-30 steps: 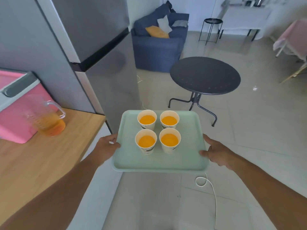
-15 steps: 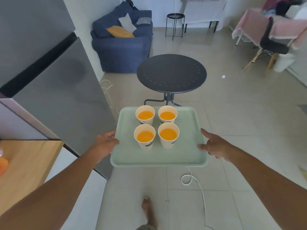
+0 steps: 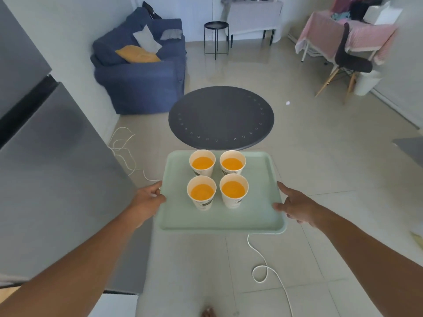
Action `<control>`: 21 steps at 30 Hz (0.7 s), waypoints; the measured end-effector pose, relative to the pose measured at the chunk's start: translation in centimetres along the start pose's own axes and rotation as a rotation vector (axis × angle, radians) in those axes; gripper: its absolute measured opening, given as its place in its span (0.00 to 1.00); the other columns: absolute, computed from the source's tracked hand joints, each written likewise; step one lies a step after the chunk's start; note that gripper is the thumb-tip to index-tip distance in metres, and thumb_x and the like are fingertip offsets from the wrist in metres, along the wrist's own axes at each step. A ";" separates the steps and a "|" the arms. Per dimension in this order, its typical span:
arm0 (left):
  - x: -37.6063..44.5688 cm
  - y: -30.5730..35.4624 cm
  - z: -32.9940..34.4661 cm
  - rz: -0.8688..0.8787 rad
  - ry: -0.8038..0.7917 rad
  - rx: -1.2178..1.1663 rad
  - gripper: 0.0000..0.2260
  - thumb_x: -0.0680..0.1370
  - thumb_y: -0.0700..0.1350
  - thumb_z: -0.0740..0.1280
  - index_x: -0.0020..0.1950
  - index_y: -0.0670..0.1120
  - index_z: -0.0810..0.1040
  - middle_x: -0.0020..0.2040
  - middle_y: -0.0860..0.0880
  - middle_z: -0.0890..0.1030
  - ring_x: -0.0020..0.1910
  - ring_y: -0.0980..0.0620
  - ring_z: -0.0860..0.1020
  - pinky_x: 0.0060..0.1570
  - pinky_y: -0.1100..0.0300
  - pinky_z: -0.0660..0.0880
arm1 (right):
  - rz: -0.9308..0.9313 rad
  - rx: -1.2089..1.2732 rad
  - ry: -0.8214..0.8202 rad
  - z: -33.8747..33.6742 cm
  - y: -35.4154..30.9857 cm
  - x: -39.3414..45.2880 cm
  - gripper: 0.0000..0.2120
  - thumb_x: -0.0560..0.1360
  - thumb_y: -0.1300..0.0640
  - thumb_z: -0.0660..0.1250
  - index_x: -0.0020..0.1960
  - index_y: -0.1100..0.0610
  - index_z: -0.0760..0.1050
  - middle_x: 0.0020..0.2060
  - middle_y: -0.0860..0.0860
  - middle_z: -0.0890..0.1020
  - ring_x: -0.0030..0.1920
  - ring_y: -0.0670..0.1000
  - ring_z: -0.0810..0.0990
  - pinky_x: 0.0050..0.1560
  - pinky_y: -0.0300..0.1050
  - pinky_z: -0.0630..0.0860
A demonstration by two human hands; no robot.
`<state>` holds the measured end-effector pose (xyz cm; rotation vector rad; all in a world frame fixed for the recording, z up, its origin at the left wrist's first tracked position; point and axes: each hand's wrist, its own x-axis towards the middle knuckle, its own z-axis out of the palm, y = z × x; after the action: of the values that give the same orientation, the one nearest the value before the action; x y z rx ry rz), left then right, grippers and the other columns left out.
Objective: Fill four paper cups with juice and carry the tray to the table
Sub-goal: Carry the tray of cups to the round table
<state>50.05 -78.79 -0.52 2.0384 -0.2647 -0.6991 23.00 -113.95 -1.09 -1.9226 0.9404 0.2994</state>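
A pale green tray [image 3: 229, 221] is held level in the air in front of me. My left hand [image 3: 147, 199] grips its left edge and my right hand [image 3: 295, 205] grips its right edge. Several white paper cups [image 3: 201, 193] filled with orange juice stand upright in a square on the tray's far half. The round dark grey table [image 3: 220, 116] stands just beyond the tray's far edge, its top bare.
A grey fridge [image 3: 52, 170] fills the left side. White cables [image 3: 267, 271] lie on the tiled floor under the tray and by the wall. A blue armchair [image 3: 142, 81], a small black side table [image 3: 216, 36] and a black chair [image 3: 348, 60] stand farther back.
I have walked closer to the round table; it looks larger and nearly touches the tray's far edge in view. The wooden counter has dropped out of sight. Both hands keep their grip.
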 end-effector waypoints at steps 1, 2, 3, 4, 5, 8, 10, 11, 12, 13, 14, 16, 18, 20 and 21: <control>1.4 0.4 0.1 -0.002 0.000 0.003 0.23 0.76 0.33 0.65 0.60 0.59 0.85 0.47 0.39 0.80 0.45 0.43 0.83 0.51 0.35 0.81 | 0.007 -0.003 0.007 -0.5 -0.4 0.9 0.40 0.80 0.54 0.73 0.84 0.35 0.56 0.36 0.51 0.68 0.36 0.53 0.69 0.30 0.44 0.65; 2.5 0.8 0.2 -0.003 0.002 0.009 0.23 0.76 0.33 0.65 0.59 0.59 0.85 0.44 0.43 0.79 0.44 0.45 0.82 0.51 0.35 0.81 | 0.014 -0.005 0.013 -1.0 -0.7 1.8 0.40 0.80 0.54 0.73 0.84 0.35 0.55 0.36 0.51 0.69 0.36 0.53 0.69 0.31 0.44 0.66; 3.7 1.3 0.3 -0.003 0.005 0.016 0.24 0.76 0.33 0.65 0.59 0.59 0.85 0.42 0.45 0.78 0.43 0.46 0.82 0.51 0.36 0.81 | 0.018 -0.003 0.016 -1.4 -1.1 2.6 0.40 0.81 0.54 0.73 0.83 0.35 0.55 0.37 0.51 0.69 0.36 0.53 0.69 0.32 0.44 0.66; 4.7 1.9 0.3 -0.001 0.003 0.031 0.24 0.75 0.33 0.65 0.58 0.61 0.86 0.41 0.46 0.77 0.43 0.46 0.82 0.51 0.37 0.82 | 0.019 0.001 0.019 -1.9 -1.5 3.5 0.40 0.81 0.54 0.73 0.83 0.35 0.55 0.36 0.51 0.69 0.36 0.53 0.69 0.32 0.44 0.66; 5.9 2.4 0.4 0.001 -0.001 0.044 0.25 0.75 0.33 0.65 0.57 0.62 0.85 0.41 0.46 0.77 0.44 0.45 0.82 0.51 0.38 0.82 | 0.021 0.003 0.021 -2.4 -1.8 4.4 0.40 0.81 0.54 0.73 0.84 0.34 0.54 0.36 0.51 0.68 0.35 0.53 0.69 0.32 0.44 0.66; 9.2 4.0 1.0 0.021 -0.022 0.060 0.26 0.74 0.35 0.65 0.57 0.65 0.85 0.47 0.38 0.79 0.53 0.39 0.83 0.51 0.41 0.83 | 0.023 0.001 0.022 -4.1 -2.6 7.3 0.40 0.81 0.54 0.72 0.84 0.34 0.54 0.36 0.51 0.69 0.35 0.53 0.69 0.32 0.45 0.66; 11.5 5.2 1.6 0.024 -0.019 0.055 0.26 0.74 0.35 0.66 0.58 0.65 0.84 0.52 0.37 0.79 0.54 0.38 0.83 0.50 0.42 0.84 | 0.022 0.003 0.018 -5.3 -3.1 9.5 0.40 0.81 0.54 0.72 0.84 0.35 0.54 0.37 0.52 0.69 0.36 0.53 0.69 0.32 0.45 0.66; 12.7 5.8 1.9 0.019 -0.013 0.050 0.25 0.74 0.35 0.66 0.58 0.64 0.85 0.51 0.38 0.79 0.52 0.39 0.83 0.50 0.44 0.84 | 0.023 0.007 0.014 -6.0 -3.4 10.7 0.40 0.81 0.54 0.72 0.84 0.35 0.54 0.37 0.52 0.68 0.37 0.53 0.69 0.31 0.44 0.66; 13.9 6.4 2.3 0.014 -0.010 0.047 0.25 0.75 0.34 0.66 0.57 0.64 0.85 0.49 0.39 0.79 0.49 0.41 0.83 0.48 0.46 0.83 | 0.022 0.012 0.007 -6.7 -3.6 12.0 0.40 0.81 0.54 0.72 0.84 0.35 0.54 0.36 0.51 0.68 0.36 0.53 0.68 0.31 0.44 0.66; 15.1 7.0 2.7 0.010 -0.007 0.045 0.25 0.75 0.34 0.66 0.56 0.64 0.85 0.46 0.41 0.79 0.46 0.44 0.83 0.46 0.48 0.83 | 0.019 0.020 -0.001 -7.5 -3.7 13.4 0.41 0.81 0.55 0.72 0.84 0.34 0.54 0.36 0.51 0.68 0.36 0.53 0.68 0.30 0.44 0.66; 16.4 7.5 3.1 0.009 -0.005 0.040 0.24 0.75 0.34 0.66 0.56 0.64 0.85 0.45 0.42 0.77 0.43 0.47 0.82 0.43 0.52 0.82 | 0.012 0.030 -0.006 -8.3 -3.8 14.8 0.41 0.80 0.55 0.72 0.84 0.34 0.55 0.35 0.51 0.67 0.35 0.53 0.67 0.30 0.44 0.65; 18.8 8.5 4.0 0.000 0.003 0.019 0.24 0.76 0.33 0.66 0.58 0.62 0.85 0.42 0.45 0.75 0.38 0.51 0.79 0.36 0.59 0.80 | 0.002 0.048 -0.021 -9.9 -4.3 17.8 0.41 0.80 0.55 0.73 0.83 0.34 0.55 0.34 0.50 0.67 0.35 0.53 0.67 0.29 0.44 0.64; 21.2 9.5 5.0 0.000 0.021 0.013 0.24 0.76 0.33 0.66 0.58 0.61 0.84 0.41 0.49 0.74 0.37 0.51 0.78 0.33 0.63 0.76 | 0.003 0.044 -0.030 -11.6 -4.8 20.6 0.41 0.80 0.55 0.73 0.83 0.33 0.56 0.34 0.51 0.67 0.36 0.53 0.66 0.30 0.44 0.63; 23.4 10.5 5.9 0.000 0.048 -0.009 0.23 0.77 0.32 0.66 0.58 0.60 0.84 0.41 0.50 0.73 0.35 0.54 0.77 0.30 0.65 0.74 | 0.003 0.050 -0.038 -13.0 -5.3 23.1 0.40 0.80 0.56 0.73 0.82 0.33 0.57 0.35 0.51 0.66 0.35 0.53 0.66 0.29 0.43 0.61; 24.5 11.0 6.2 -0.008 0.057 -0.023 0.23 0.77 0.32 0.66 0.59 0.59 0.84 0.41 0.50 0.73 0.32 0.56 0.76 0.29 0.67 0.73 | -0.001 0.062 -0.047 -13.7 -5.6 24.3 0.40 0.80 0.56 0.73 0.82 0.33 0.58 0.34 0.51 0.65 0.34 0.53 0.65 0.29 0.43 0.60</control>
<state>67.37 -100.10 -2.95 2.0352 -0.2148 -0.6455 41.14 -135.72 -3.69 -1.8522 0.9077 0.3104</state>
